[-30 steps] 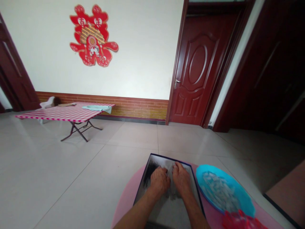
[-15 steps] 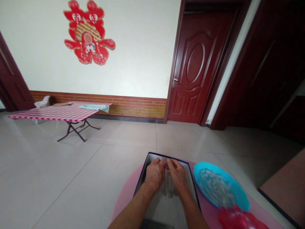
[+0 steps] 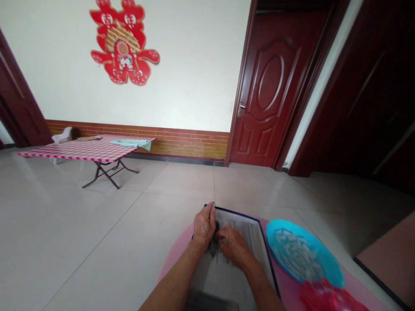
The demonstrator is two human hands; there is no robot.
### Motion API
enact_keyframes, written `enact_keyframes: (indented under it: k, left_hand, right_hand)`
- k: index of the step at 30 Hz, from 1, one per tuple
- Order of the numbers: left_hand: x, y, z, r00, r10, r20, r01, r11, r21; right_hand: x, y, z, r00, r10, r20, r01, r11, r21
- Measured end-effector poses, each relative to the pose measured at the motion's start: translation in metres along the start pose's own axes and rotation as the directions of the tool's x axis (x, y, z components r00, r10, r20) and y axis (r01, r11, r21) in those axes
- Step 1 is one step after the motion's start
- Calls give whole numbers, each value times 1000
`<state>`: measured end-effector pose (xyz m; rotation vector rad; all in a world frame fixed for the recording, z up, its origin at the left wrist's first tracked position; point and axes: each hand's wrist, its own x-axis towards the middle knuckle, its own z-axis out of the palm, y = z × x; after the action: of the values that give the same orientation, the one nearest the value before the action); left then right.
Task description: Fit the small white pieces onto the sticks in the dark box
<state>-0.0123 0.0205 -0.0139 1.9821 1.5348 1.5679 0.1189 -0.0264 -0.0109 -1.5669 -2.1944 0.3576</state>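
A shallow dark-rimmed box [image 3: 239, 214] lies in front of me. My left hand [image 3: 204, 226] is closed over its far left corner, with a small pale thing at the fingertips, too small to name. My right hand [image 3: 232, 244] reaches inside the box, its fingers curled close to a bunch of thin dark sticks [image 3: 213, 250]. What the right fingertips hold, if anything, is hidden. Thin greyish strips [image 3: 253, 235] lie lengthwise along the right part of the box. More dark pieces [image 3: 210, 302] lie at its near end.
The box rests on a pink round tabletop [image 3: 173, 259]. To its right sits a blue basin [image 3: 334, 270] of pale translucent pieces [image 3: 296, 255], with a red plastic bag [image 3: 329, 296] in front. Farther off stand a checked-cloth folding table [image 3: 81, 151] and a red door [image 3: 269, 95].
My hands were together over the middle of the box. The left has moved up to the far left corner, and the right has dropped slightly toward the dark sticks. The view has shifted slightly.
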Motion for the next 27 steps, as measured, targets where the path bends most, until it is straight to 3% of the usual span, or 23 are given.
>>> enact_keyframes:
  k: [7,10,21,27]
  left_hand:
    - [0,-3,3,999,39,-14,-38,998,51]
    - [0,-3,3,998,56,-9,-55,996,63]
    - [0,-4,4,999,44,-6,-43,997,58]
    - [0,-2,3,1000,8,3,-8,998,56]
  right_hand:
    - [-9,-20,-11,964,-29,265,62,991,-117]
    - [-13,-27,-10,949,11,317,37,988,-147]
    - [-18,-23,12,985,-24,169,46,990,-132]
    - [-15,-16,17,994,-74,85,78,996,-42]
